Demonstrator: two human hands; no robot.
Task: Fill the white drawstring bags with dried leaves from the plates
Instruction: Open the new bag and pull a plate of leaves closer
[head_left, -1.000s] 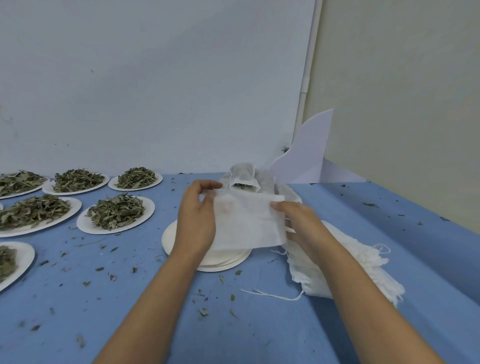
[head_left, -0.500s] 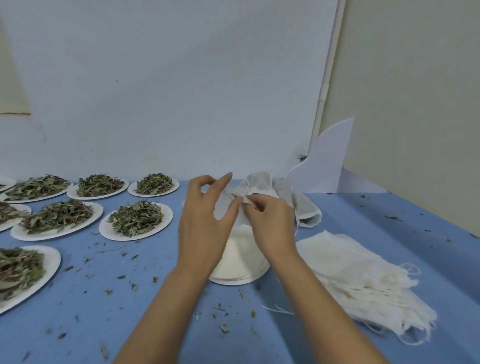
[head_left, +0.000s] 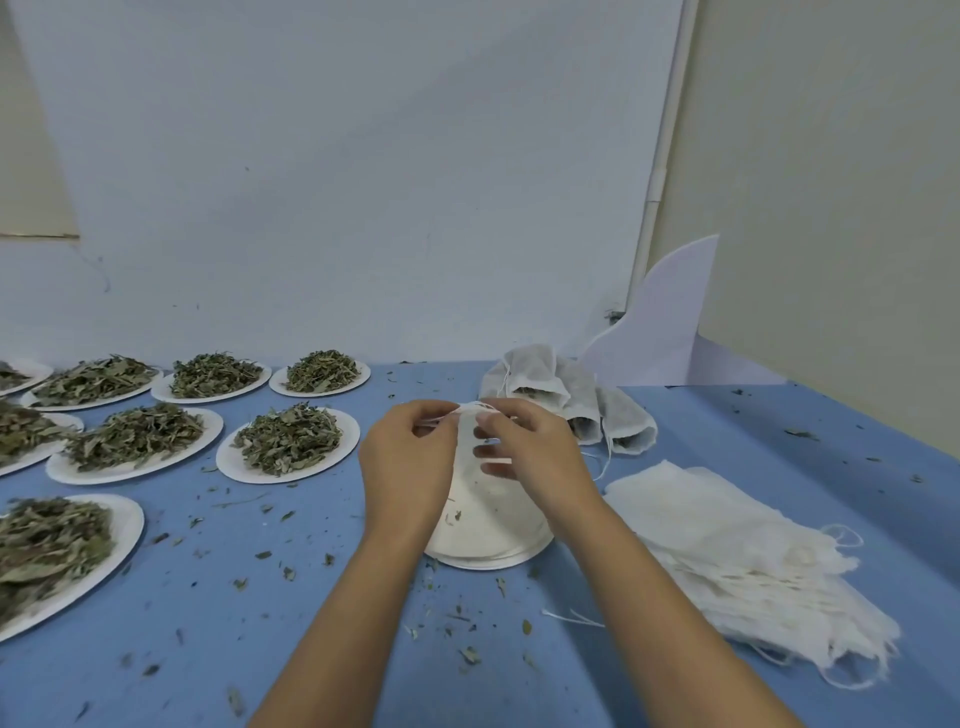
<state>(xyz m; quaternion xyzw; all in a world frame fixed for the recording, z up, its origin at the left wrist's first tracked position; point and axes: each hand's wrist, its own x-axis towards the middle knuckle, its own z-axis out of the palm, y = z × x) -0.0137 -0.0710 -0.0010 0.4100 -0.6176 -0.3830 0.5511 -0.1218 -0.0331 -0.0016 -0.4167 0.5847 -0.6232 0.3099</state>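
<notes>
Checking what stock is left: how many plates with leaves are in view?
8 plates: four in the back row, three in the middle row, one at front left. Two are cut by the left edge, so more may lie beyond it.

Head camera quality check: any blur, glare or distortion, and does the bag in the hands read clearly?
Head view: soft even light, no glare, faint shadows on the blue table; wide-angle bending tilts the white wall pipe; the thin white drawstring bag pinched by the left hand and right hand blends into the stacked white paper plates beneath.
</notes>
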